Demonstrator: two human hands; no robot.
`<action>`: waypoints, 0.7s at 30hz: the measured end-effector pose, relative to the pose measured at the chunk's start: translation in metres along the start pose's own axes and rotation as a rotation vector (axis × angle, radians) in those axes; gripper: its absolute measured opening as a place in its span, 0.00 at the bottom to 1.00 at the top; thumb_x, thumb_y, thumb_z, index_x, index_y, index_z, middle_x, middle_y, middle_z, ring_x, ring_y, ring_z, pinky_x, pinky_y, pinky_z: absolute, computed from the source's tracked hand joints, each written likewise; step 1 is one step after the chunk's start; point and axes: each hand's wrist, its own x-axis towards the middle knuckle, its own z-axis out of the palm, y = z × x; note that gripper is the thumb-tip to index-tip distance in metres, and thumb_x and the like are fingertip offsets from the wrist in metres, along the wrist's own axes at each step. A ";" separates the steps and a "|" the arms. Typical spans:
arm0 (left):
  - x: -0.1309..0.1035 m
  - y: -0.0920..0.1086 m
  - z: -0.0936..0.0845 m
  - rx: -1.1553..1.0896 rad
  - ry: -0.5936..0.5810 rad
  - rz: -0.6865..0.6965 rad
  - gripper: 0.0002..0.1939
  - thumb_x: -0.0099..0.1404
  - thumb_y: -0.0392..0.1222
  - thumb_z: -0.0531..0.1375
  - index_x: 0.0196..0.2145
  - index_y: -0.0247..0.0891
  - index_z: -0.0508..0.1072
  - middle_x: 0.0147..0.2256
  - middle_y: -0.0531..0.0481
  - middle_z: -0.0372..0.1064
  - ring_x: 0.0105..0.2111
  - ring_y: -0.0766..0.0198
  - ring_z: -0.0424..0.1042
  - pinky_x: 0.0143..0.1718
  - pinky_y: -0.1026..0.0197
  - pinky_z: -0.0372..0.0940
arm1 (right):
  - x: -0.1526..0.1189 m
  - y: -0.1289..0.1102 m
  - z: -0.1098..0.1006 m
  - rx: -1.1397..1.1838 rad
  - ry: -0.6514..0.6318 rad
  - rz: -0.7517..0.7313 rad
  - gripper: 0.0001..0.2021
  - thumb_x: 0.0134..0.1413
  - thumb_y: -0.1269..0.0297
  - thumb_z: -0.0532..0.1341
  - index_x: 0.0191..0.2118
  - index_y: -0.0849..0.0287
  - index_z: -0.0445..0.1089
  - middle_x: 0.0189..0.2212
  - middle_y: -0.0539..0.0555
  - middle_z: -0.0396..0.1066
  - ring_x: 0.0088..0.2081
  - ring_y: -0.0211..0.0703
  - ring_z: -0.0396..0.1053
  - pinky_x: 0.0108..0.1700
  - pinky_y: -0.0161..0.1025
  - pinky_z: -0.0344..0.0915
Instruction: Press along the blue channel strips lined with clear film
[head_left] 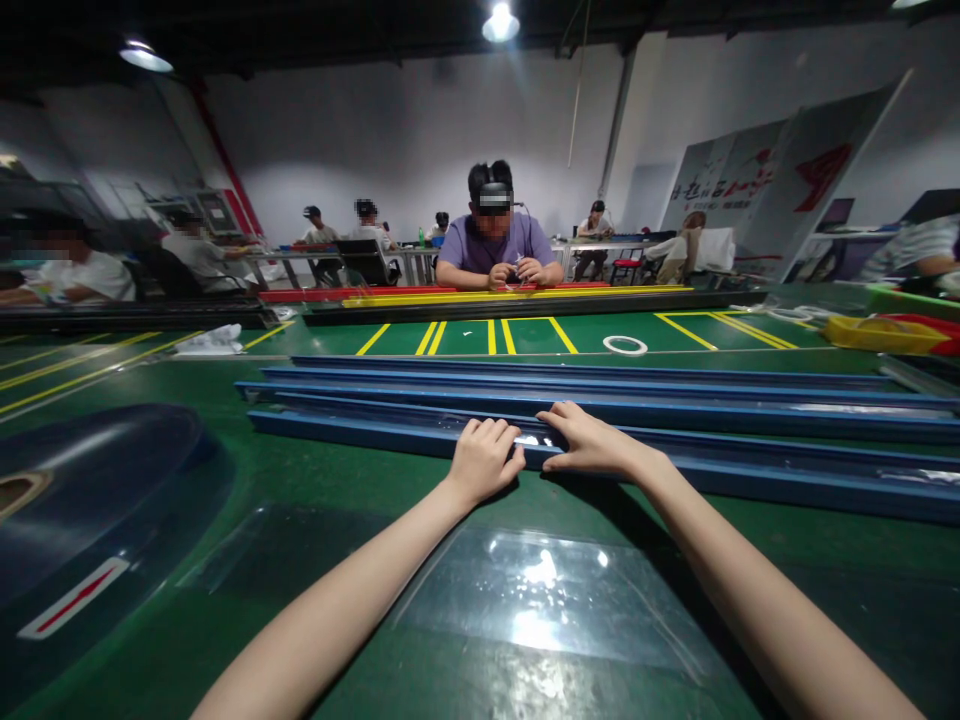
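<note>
A long blue U-shaped channel (360,430) lies across the bench in front of me, its trough facing up. My left hand (484,460) is closed over its near wall, fingertips reaching into the trough. Just to the right, my right hand (589,440) straddles the same channel, thumb at the near wall and fingers at the far one. Between my hands, shiny clear film shows inside the trough. Behind it lie more blue channels (420,385), side by side. Close to me, a clear plastic sheet (555,600) rests flat under my forearms.
On the left lies a large roll of clear plastic (112,500). A white ring (625,345) sits on the green bench (315,620) beyond the channels. Yellow and red strips (517,297) lie before a co-worker (495,240) seated opposite. A yellow tray (885,334) is far right.
</note>
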 end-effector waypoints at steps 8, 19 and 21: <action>0.000 0.000 0.002 0.006 0.006 0.001 0.13 0.61 0.47 0.49 0.34 0.36 0.68 0.32 0.47 0.68 0.34 0.60 0.64 0.36 0.57 0.55 | -0.011 0.010 -0.016 0.001 -0.072 0.064 0.35 0.33 0.52 0.64 0.50 0.61 0.59 0.45 0.61 0.59 0.46 0.50 0.59 0.46 0.43 0.59; -0.001 -0.005 0.006 0.025 0.044 0.055 0.17 0.62 0.52 0.50 0.34 0.35 0.68 0.31 0.49 0.70 0.32 0.61 0.65 0.34 0.58 0.54 | -0.030 0.038 -0.033 0.010 -0.213 0.230 0.36 0.26 0.58 0.66 0.48 0.61 0.59 0.45 0.60 0.59 0.44 0.50 0.61 0.44 0.40 0.60; -0.001 -0.005 0.007 0.026 0.042 0.057 0.18 0.62 0.53 0.50 0.34 0.36 0.68 0.31 0.49 0.70 0.32 0.62 0.66 0.34 0.59 0.54 | -0.033 0.041 -0.036 0.015 -0.251 0.263 0.36 0.25 0.59 0.66 0.48 0.60 0.58 0.46 0.60 0.59 0.45 0.51 0.60 0.44 0.40 0.60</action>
